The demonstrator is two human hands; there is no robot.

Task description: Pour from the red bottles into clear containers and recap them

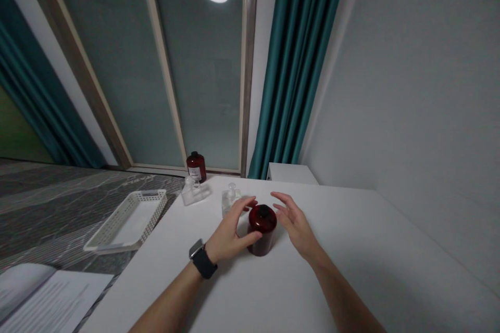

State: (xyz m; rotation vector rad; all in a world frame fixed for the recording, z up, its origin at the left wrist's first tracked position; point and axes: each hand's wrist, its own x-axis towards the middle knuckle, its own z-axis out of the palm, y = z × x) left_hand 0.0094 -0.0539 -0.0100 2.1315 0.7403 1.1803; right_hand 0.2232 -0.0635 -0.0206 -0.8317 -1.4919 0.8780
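A dark red bottle with a black cap (264, 221) is stood upright on the white bench (351, 255), between two bare hands. The left hand (226, 238) is placed at the bottle's 9 o'clock, its grip spread and curved, with the thumb laid across the front of the bottle; whether contact is made cannot be told. The right hand (299, 228) is held just beside the bottle at 3 o'clock, its grip spread, with the fingers parted. A black-strapped smartwatch (202, 259) is worn on the left wrist.

Beyond the left hand, at the bottle's 10 to 11 o'clock, a transparent stoppered bottle (227, 202) is partly hidden by the fingers. Farther out that way, another transparent bottle (195, 195) and a labelled dark red bottle (196, 162) are set near the bench's far left corner. At 9 o'clock, a white perforated basket (155, 217) is seen off the bench; at 8 o'clock, an open booklet (58, 299).
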